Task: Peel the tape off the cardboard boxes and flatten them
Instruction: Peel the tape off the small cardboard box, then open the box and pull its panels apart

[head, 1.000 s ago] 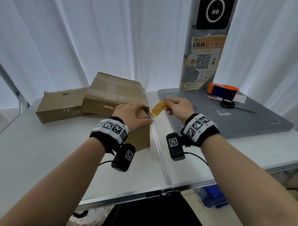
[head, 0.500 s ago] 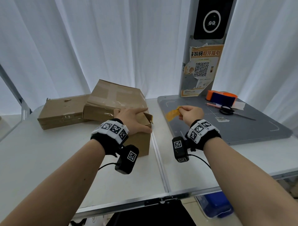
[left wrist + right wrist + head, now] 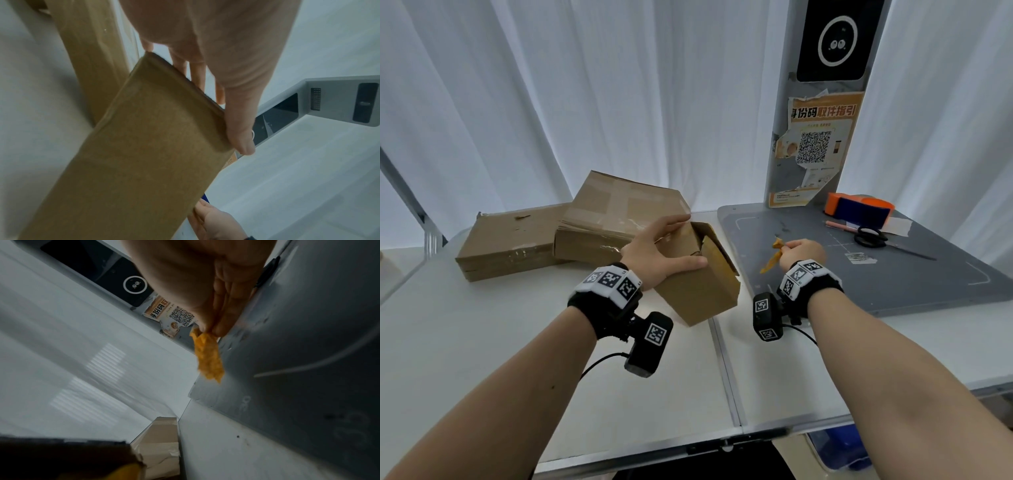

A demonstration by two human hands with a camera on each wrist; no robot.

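Note:
A small brown cardboard box (image 3: 698, 284) stands tilted near the table's middle seam, its right end flap hanging open. My left hand (image 3: 659, 250) grips its top, thumb on the near side and fingers over the far edge; the left wrist view shows the box (image 3: 131, 154) under the palm. My right hand (image 3: 799, 251) pinches a crumpled strip of yellow tape (image 3: 772, 258) over the grey mat, clear of the box. In the right wrist view the tape (image 3: 208, 356) dangles from the fingertips (image 3: 221, 327).
Two more taped cardboard boxes lie behind: a flat one (image 3: 513, 240) at left and a larger one (image 3: 619, 212) leaning beside it. On the grey mat (image 3: 893, 274) sit an orange and blue tape dispenser (image 3: 859, 207), scissors (image 3: 873, 236) and a pen (image 3: 840, 225). A grey post (image 3: 822, 113) stands behind.
My right hand pulled the tape strip away from the box and moved right over the grey mat. The small box tilted and turned under my left hand, its end flap now open.

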